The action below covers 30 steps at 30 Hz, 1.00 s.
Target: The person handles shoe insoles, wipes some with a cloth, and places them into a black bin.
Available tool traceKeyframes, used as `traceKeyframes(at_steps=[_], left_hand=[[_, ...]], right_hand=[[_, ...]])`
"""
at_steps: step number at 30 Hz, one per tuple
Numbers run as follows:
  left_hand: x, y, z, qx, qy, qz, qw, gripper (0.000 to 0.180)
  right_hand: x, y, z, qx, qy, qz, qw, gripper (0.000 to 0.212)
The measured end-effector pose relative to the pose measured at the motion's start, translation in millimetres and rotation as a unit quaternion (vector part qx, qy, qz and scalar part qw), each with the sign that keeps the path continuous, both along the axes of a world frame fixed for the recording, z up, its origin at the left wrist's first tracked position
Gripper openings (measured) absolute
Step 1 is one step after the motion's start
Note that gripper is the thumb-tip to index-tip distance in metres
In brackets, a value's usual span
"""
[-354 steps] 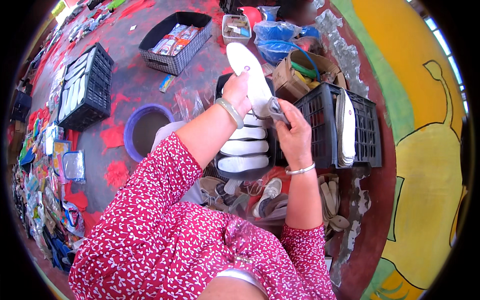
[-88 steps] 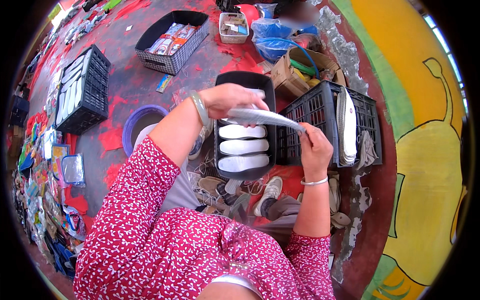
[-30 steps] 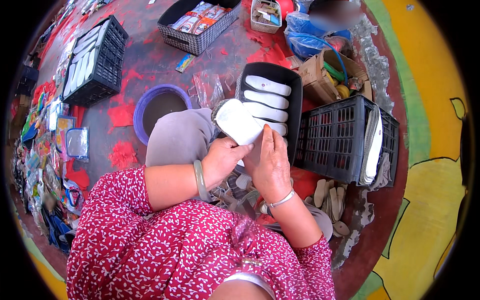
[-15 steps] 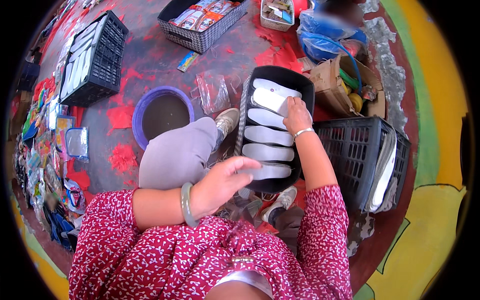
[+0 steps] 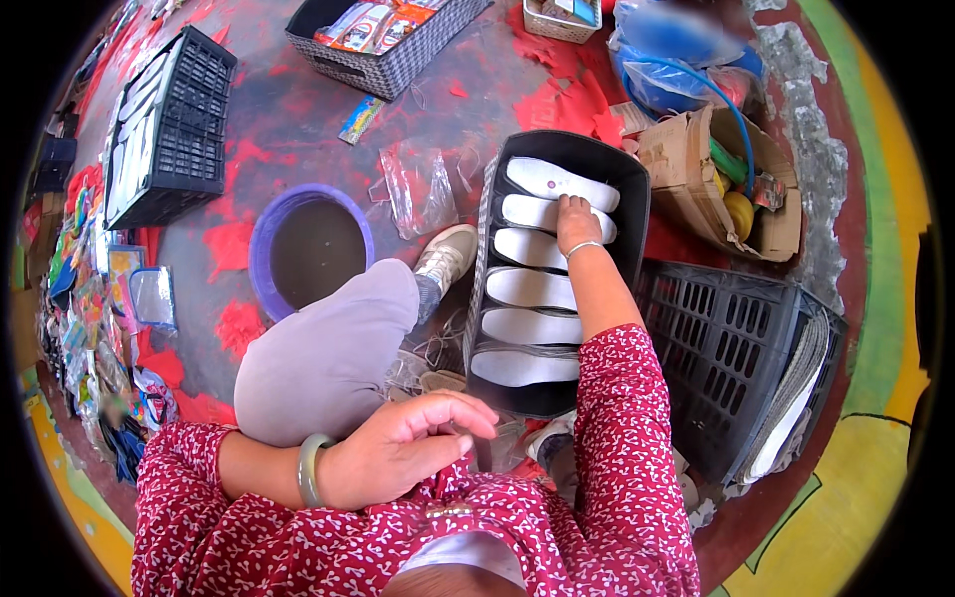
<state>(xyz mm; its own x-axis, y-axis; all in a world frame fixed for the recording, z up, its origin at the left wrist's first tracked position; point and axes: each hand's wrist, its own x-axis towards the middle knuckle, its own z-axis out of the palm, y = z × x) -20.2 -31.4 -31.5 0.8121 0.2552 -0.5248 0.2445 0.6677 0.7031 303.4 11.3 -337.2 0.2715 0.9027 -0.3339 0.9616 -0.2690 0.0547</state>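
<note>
White and flat, the second-farthest sole-shaped insole (image 5: 530,211) lies crosswise in a black oblong bin (image 5: 589,153), under the nearer right hand (image 5: 579,229); whether it pinches is unclear. The left hand (image 5: 403,450), half-curled and empty, is well apart.

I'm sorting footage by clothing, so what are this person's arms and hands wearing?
The left sleeve and right sleeve are crimson with small white sprig-like motifs. The ungloved left hand has a thick, pale grey-green bangle at its wrist; the ungloved right hand, a slim silver-coloured bracelet.
</note>
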Motion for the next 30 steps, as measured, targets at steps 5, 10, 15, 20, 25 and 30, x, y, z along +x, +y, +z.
traceKeyframes(at_steps=[5,10,15,20,25,30], left_hand=[[0.1,-0.9,-2.8,0.009,-0.012,0.001,1.000,0.018],[1.3,-3.2,-3.5,0.012,-0.023,-0.005,1.000,0.018],[2.6,-4.0,-2.8,0.015,-0.020,-0.017,1.000,0.018],[6.6,-5.9,-0.7,0.003,-0.003,-0.014,1.000,0.015],[9.5,-5.5,-0.2,-0.003,0.007,-0.015,1.000,0.015],[8.6,-8.8,-0.9,0.005,-0.009,-0.026,1.000,0.018]], right_hand=[[-2.4,-9.5,-19.1,0.059,0.001,-0.026,0.998,0.032],[-14.4,-15.6,-15.7,0.113,0.003,-0.073,0.991,0.031],[-27.7,-25.4,-4.8,0.076,-0.024,-0.147,0.986,0.017],[-18.3,-30.6,-8.6,0.051,0.018,-0.146,0.988,0.020],[-15.4,-26.6,-18.8,0.038,0.043,-0.145,0.988,0.021],[-16.9,-29.2,-21.6,0.042,0.049,-0.126,0.990,0.019]])
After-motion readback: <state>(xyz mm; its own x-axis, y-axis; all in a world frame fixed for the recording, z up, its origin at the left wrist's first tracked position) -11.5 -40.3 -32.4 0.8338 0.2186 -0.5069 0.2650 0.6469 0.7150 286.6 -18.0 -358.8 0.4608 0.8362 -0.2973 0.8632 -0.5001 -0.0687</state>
